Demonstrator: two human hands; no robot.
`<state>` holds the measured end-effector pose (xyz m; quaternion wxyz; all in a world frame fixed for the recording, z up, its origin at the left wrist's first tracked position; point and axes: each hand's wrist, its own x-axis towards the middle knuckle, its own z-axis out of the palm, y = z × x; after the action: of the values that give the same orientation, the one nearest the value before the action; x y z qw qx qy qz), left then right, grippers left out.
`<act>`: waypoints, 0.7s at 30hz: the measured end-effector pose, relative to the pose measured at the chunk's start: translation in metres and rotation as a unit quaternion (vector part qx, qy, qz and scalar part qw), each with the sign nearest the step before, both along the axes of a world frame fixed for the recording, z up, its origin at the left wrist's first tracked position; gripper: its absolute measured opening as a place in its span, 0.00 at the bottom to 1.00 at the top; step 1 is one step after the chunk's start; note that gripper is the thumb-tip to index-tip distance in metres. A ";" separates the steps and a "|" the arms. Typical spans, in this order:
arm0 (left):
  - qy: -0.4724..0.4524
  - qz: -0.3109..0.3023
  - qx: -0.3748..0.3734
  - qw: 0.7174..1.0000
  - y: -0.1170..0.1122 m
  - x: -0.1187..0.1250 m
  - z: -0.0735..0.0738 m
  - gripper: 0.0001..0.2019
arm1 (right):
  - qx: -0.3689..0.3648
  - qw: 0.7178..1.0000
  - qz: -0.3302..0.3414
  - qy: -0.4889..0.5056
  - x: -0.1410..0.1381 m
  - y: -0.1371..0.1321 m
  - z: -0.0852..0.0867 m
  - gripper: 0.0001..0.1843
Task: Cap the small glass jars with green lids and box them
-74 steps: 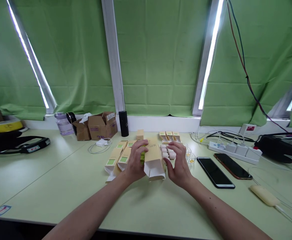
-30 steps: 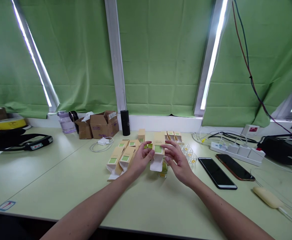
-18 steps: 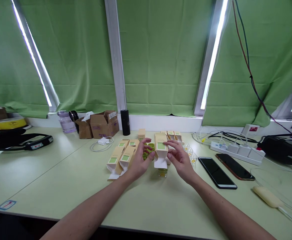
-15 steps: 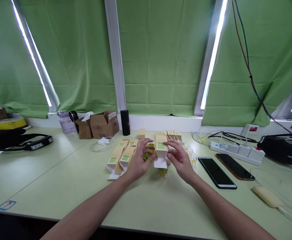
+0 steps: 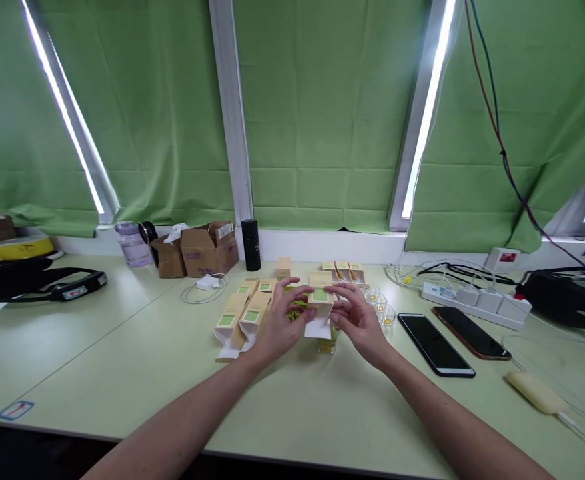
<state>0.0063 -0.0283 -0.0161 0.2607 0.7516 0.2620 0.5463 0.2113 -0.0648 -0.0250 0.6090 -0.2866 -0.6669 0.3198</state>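
A small beige carton (image 5: 319, 281) with a green label is held between my two hands, its white end flap (image 5: 317, 328) hanging out toward me. My left hand (image 5: 283, 321) grips its left side with fingers and thumb. On the other side, my right hand (image 5: 358, 321) has fingertips at the top and the thumb near the flap. Just below stands a small green container (image 5: 326, 345) with a clear base, partly hidden by the flap. More green pieces show behind my left fingers. Several similar cartons (image 5: 229, 320) lie to the left, the nearest with flaps open.
More open cartons (image 5: 342, 272) lie behind my right hand, beside small clear cups (image 5: 385, 313) with yellow centres. Two phones (image 5: 435, 345) and a power strip (image 5: 477, 303) are at right. Brown cardboard boxes (image 5: 209, 250) and a black cylinder (image 5: 251, 245) stand at the back.
The carton has shifted slightly left and down, its flap tilting toward me. My left fingers have closed onto its left side; my right hand stays at the other side.
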 end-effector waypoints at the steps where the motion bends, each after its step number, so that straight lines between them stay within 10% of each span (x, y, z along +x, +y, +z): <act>1: -0.003 -0.002 -0.004 1.000 -0.001 0.001 0.000 0.15 | -0.003 1.000 0.002 0.005 0.000 0.000 0.000 0.21; 21: -0.015 -0.015 -0.048 0.999 -0.005 0.006 0.000 0.14 | -0.054 0.996 -0.019 0.063 -0.009 -0.001 0.002 0.19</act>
<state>0.0121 -0.0334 -0.0165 0.3084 0.7338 0.2729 0.5404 0.2027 -0.0661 -0.0229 0.6395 -0.3105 -0.6035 0.3612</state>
